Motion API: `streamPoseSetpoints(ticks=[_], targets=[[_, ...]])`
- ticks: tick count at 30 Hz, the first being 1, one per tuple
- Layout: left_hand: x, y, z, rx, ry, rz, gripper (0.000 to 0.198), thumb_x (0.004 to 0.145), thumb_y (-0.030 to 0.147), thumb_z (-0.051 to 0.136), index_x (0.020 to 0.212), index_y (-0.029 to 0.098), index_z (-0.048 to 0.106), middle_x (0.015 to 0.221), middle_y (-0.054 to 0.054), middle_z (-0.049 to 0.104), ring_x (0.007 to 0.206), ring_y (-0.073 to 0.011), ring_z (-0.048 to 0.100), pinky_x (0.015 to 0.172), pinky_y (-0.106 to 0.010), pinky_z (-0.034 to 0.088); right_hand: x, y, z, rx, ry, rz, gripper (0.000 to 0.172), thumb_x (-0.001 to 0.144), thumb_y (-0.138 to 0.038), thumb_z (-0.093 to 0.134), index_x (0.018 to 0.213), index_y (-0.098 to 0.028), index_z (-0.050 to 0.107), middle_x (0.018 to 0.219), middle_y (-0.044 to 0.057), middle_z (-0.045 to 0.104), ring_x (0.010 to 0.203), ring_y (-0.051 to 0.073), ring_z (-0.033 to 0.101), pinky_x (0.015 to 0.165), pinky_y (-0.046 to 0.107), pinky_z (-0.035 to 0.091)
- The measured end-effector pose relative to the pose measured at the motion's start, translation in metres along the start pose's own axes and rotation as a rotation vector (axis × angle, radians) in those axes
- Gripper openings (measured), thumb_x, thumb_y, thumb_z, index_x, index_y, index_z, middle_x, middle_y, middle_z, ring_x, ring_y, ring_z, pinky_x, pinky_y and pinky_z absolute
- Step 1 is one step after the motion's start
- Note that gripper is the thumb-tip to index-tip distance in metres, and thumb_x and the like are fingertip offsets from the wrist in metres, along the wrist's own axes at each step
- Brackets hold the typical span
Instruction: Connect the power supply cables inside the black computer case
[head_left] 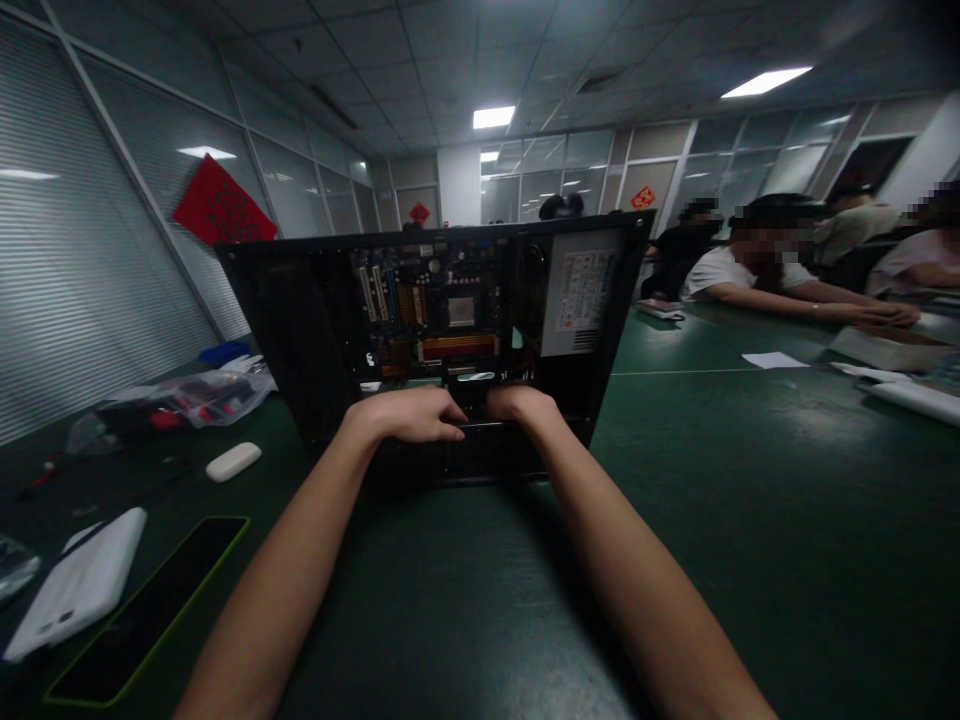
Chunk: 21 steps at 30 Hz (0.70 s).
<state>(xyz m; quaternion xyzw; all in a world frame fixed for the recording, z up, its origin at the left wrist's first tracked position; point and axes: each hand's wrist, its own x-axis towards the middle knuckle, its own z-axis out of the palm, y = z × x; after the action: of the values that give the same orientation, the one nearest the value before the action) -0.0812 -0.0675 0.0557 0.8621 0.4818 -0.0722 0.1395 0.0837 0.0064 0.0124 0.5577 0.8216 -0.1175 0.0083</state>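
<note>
An open black computer case (300,330) lies on the green table (750,500) in front of me, its motherboard (442,310) and a grey power supply (581,300) showing inside. Both my hands reach into the near edge of the case. My left hand (409,415) lies knuckles up, its fingers curled down onto a dark part at the case's front. My right hand (521,403) sits right beside it, fingers bent over the same dark part. What the fingers grip is too dark to make out.
To the left lie a white oblong object (233,461), a white device (79,585), a black pad with a green rim (150,605) and a plastic bag of parts (180,395). Other people sit at the table's far right, with papers (776,359) near them.
</note>
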Motion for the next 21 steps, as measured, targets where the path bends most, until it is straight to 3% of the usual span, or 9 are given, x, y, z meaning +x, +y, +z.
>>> streamPoseSetpoints(ticks=[6, 9, 13, 16, 21], targets=[[-0.001, 0.001, -0.001, 0.012, -0.008, 0.008, 0.036, 0.094, 0.033, 0.056, 0.123, 0.021, 0.073, 0.11, -0.003, 0.078, 0.088, -0.0168, 0.068, 0.074, -0.022, 0.045, 0.001, -0.011, 0.001, 0.077, 0.169, -0.051, 0.04, 0.101, -0.028, 0.042, 0.12, -0.01, 0.073, 0.125, 0.022, 0.07, 0.114, 0.03, 0.068, 0.087, 0.033, 0.051], [-0.001, 0.0, -0.001, 0.014, 0.016, 0.005, 0.036, 0.093, 0.033, 0.057, 0.123, 0.02, 0.073, 0.113, -0.004, 0.077, 0.09, -0.0181, 0.068, 0.076, -0.023, 0.045, 0.001, -0.019, -0.003, 0.196, 0.315, -0.098, 0.048, 0.106, -0.034, 0.032, 0.115, -0.012, 0.073, 0.118, 0.02, 0.073, 0.11, 0.027, 0.07, 0.085, 0.03, 0.049], [0.0, -0.001, 0.002, 0.007, 0.026, -0.016, 0.032, 0.093, 0.034, 0.058, 0.115, 0.021, 0.076, 0.104, -0.004, 0.079, 0.082, -0.0175, 0.069, 0.073, -0.024, 0.046, 0.002, -0.022, -0.012, 0.621, 0.553, -0.259, 0.046, 0.105, -0.034, 0.036, 0.095, -0.014, 0.076, 0.1, 0.012, 0.077, 0.098, 0.022, 0.072, 0.082, 0.028, 0.048], [0.0, 0.0, 0.003, 0.008, 0.037, -0.026, 0.028, 0.092, 0.035, 0.06, 0.108, 0.022, 0.078, 0.096, -0.003, 0.079, 0.075, -0.0164, 0.068, 0.07, -0.024, 0.046, 0.0, -0.019, -0.021, 0.955, 0.693, -0.379, 0.048, 0.103, -0.044, 0.041, 0.093, -0.016, 0.077, 0.095, 0.009, 0.077, 0.096, 0.021, 0.071, 0.084, 0.03, 0.049], [-0.002, 0.005, 0.002, 0.021, 0.058, -0.029, 0.032, 0.094, 0.037, 0.056, 0.113, 0.021, 0.077, 0.103, -0.005, 0.079, 0.083, -0.0178, 0.07, 0.073, -0.023, 0.047, -0.011, -0.017, -0.031, 1.35, 0.724, -0.462, 0.049, 0.093, -0.057, 0.053, 0.095, -0.015, 0.077, 0.091, 0.009, 0.076, 0.093, 0.023, 0.07, 0.086, 0.036, 0.053]])
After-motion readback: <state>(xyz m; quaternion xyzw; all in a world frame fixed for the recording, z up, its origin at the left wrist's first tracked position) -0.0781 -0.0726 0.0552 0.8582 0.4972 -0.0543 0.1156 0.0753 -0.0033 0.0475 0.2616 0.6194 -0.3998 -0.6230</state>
